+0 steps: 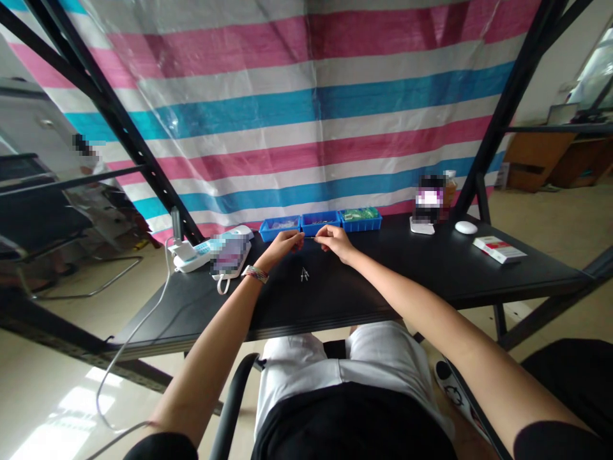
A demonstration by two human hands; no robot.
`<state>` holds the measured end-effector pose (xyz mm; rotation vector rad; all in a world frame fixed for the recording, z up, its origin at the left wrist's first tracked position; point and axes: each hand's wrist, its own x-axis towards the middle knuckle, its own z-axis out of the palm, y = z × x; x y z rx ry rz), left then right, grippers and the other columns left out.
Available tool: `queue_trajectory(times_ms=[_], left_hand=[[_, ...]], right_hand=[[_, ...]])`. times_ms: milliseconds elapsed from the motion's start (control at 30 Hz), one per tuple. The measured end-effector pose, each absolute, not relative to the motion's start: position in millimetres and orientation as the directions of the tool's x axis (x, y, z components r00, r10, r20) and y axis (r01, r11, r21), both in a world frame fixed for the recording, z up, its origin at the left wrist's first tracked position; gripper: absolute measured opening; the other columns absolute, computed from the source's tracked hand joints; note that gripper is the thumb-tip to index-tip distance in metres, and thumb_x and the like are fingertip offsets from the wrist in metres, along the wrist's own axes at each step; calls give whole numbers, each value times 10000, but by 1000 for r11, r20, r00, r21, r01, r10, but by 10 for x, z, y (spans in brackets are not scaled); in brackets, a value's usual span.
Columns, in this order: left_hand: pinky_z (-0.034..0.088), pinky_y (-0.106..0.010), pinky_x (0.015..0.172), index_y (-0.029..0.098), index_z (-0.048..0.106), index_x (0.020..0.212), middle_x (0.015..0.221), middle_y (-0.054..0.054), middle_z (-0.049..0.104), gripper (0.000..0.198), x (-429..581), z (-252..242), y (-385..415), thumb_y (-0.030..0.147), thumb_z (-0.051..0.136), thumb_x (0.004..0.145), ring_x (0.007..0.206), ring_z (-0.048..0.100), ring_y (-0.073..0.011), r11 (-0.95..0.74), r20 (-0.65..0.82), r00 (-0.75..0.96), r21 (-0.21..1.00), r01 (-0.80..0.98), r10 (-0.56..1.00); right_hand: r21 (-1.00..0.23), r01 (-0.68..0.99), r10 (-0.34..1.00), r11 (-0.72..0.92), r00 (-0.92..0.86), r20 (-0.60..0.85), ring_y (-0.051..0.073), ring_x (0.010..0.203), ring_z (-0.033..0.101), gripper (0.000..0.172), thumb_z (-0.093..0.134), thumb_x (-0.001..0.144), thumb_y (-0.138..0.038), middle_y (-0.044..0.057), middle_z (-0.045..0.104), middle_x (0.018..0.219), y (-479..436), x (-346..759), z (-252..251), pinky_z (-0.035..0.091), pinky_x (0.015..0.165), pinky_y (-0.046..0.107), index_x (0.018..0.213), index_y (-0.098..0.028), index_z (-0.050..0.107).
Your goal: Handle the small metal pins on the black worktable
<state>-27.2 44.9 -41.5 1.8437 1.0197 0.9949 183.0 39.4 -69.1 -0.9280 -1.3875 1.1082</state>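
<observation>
Both my arms reach out over a black table (393, 281). My left hand (286, 243) and my right hand (331, 240) are pinched close together, holding between them a thin small piece (309, 237) too small to name. They hover just in front of the middle blue tray (320, 223). A small pile of thin metal pieces (304, 275) lies on the table below my hands. A woven band is on my left wrist.
Three blue trays stand in a row at the table's back: left (280, 228), middle, and right (360, 219) with green parts. A white device (191, 254) with a cable sits at left. A white mouse (466, 227) and a red-white box (499, 248) lie at right.
</observation>
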Motion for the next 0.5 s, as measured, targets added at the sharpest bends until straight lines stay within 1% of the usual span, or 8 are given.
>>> queue_trajectory(times_ms=[133, 333, 500], left_hand=[[434, -271, 615, 175, 676, 732, 743, -63, 656, 502, -269, -480, 451, 665, 735, 824, 690, 585, -160, -306, 211, 341, 917, 254, 916], [414, -259, 588, 171, 740, 822, 747, -48, 674, 428, -267, -582, 498, 572, 846, 715, 695, 589, -156, -254, 188, 284, 942, 219, 940], [426, -260, 605, 166, 748, 828, 771, -47, 689, 409, -291, -624, 533, 521, 884, 678, 714, 604, -152, -220, 181, 239, 964, 148, 954]], right_hand=[[-969, -40, 963, 242, -109, 245, 92, 561, 586, 227, 810, 747, -334, -41, 632, 707, 389, 1829, -687, 469, 514, 192, 813, -196, 643], [-990, -61, 987, 125, -93, 130, 78, 532, 596, 113, 732, 840, -272, 0, 720, 803, 435, 1821, -707, 472, 483, 176, 836, -190, 655], [-995, -57, 989, 78, -125, 84, 73, 498, 593, 185, 651, 957, -317, 14, 721, 798, 446, 1811, -704, 468, 460, 177, 835, -178, 653]])
